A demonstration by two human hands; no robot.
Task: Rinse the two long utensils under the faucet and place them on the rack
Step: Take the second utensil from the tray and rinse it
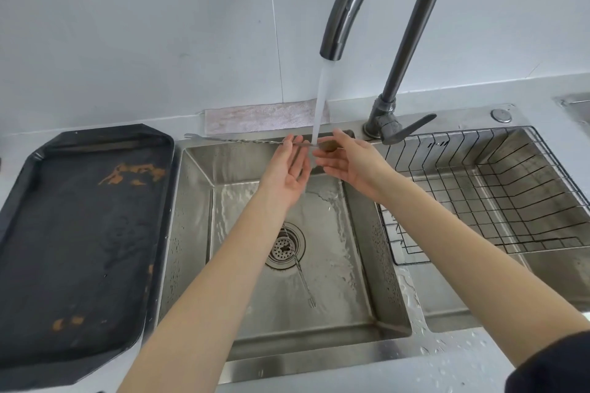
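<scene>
A long twisted metal utensil with a forked left tip is held level across the back of the sink, right under the water stream from the faucet. My left hand pinches its shaft at the fingertips, palm facing up. The brownish spoon end is held in the fingers of my right hand, just right of the stream. A second long utensil lies on the sink floor, running from the drain toward the front. The black wire rack sits in the right basin, holding nothing.
A black tray with orange smears lies on the counter to the left of the sink. A pale cloth lies along the back wall. The faucet lever points right over the rack's corner. Water drops dot the front counter.
</scene>
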